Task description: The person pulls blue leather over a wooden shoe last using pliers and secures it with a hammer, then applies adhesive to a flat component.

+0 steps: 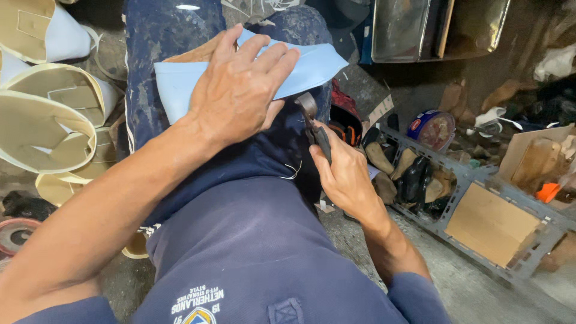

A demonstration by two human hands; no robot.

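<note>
Down on the person's lap, the left hand (pixel 240 90) lies flat with fingers spread, pressing a light blue sheet piece (pixel 312 69) against the knee. Just beside its lower edge, the right hand (pixel 345 174) is closed around the dark handles of what looks like a pair of pliers (pixel 312 120), the metal head touching the sheet.
</note>
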